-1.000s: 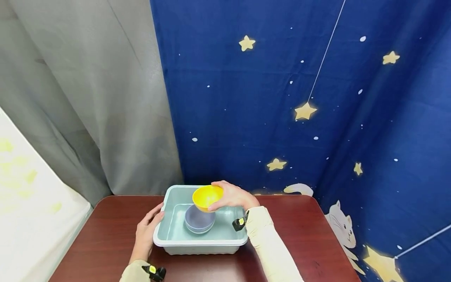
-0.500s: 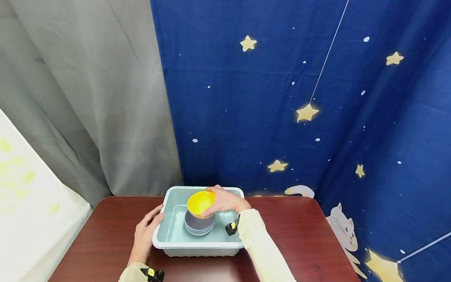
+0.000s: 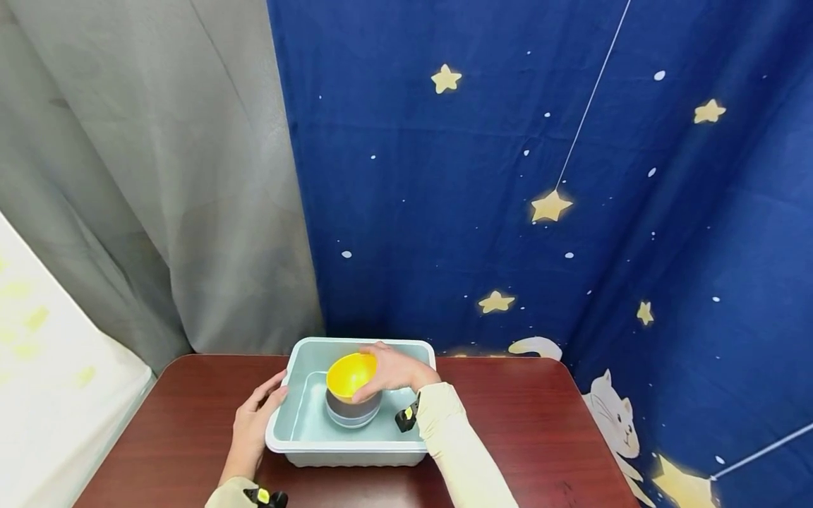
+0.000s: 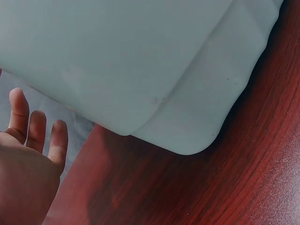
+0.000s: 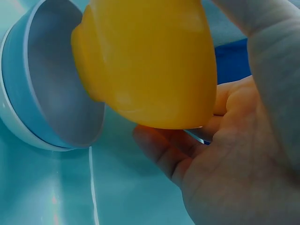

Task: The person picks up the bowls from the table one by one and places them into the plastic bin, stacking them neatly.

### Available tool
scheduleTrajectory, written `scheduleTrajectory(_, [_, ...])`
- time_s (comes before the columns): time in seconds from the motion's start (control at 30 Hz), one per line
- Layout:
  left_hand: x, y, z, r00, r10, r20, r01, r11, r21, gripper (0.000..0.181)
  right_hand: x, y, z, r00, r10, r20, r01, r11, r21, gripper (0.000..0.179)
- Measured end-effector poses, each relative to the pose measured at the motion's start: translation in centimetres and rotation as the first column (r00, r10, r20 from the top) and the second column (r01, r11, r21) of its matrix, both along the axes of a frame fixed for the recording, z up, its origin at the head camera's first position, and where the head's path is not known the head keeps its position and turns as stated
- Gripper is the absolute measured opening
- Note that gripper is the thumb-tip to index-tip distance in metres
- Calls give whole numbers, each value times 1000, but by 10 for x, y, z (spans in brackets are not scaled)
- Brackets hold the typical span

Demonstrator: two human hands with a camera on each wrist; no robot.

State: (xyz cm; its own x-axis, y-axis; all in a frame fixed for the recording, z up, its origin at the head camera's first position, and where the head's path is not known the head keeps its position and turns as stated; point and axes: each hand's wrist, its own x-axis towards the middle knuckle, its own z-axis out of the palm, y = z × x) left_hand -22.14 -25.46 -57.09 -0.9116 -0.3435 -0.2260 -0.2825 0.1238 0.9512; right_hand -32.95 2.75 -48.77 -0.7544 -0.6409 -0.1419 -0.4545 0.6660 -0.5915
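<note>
My right hand (image 3: 395,370) grips the rim of a yellow bowl (image 3: 348,374), thumb on the near side and fingers on the far side. The bowl is held over a bluish bowl with a grey inside (image 5: 65,70), its foot ring right at that bowl's mouth in the right wrist view. A white bowl (image 5: 11,112) sits under the bluish one, the two nested inside a pale green plastic basin (image 3: 346,446). My left hand (image 3: 252,421) rests its fingers against the basin's left rim; the left wrist view shows these fingers (image 4: 58,140) loosely extended beside the basin's wall.
The basin stands on a reddish-brown wooden table (image 3: 508,423) near its back edge. Behind hang a grey curtain (image 3: 229,212) and a blue curtain (image 3: 406,212) with stars. White cloth (image 3: 57,395) lies beyond the table's left side.
My right hand has moved left and down with the yellow bowl, bringing it lower over the stacked bowls. The left hand stays at the basin's rim.
</note>
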Motion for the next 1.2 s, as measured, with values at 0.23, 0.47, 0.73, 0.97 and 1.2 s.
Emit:
scheduleTrajectory(0.23, [2, 7, 1, 999, 18, -27, -18, 1000, 8, 60, 4, 1, -4, 1000, -4, -1, 4, 1000, 25, 102])
scheduleTrajectory(0.47, [3, 6, 2, 999, 28, -44, -29, 1000, -3, 57, 4, 0, -9, 1000, -6, -10, 6, 999, 51, 105])
scheduleTrajectory(0.73, [1, 6, 4, 998, 38, -58, -37, 999, 8, 57, 2, -2, -11, 1000, -15, -18, 16, 999, 45, 105])
scheduleTrajectory(0.97, [0, 4, 4, 999, 35, -27, -34, 999, 25, 61, -1, -4, -15, 999, -3, -42, 5, 999, 49, 106])
scheduleTrajectory(1.2, [1, 2, 5, 1000, 27, -7, -27, 999, 19, 64, 1, -5, -18, 999, 15, -31, -14, 999, 51, 107])
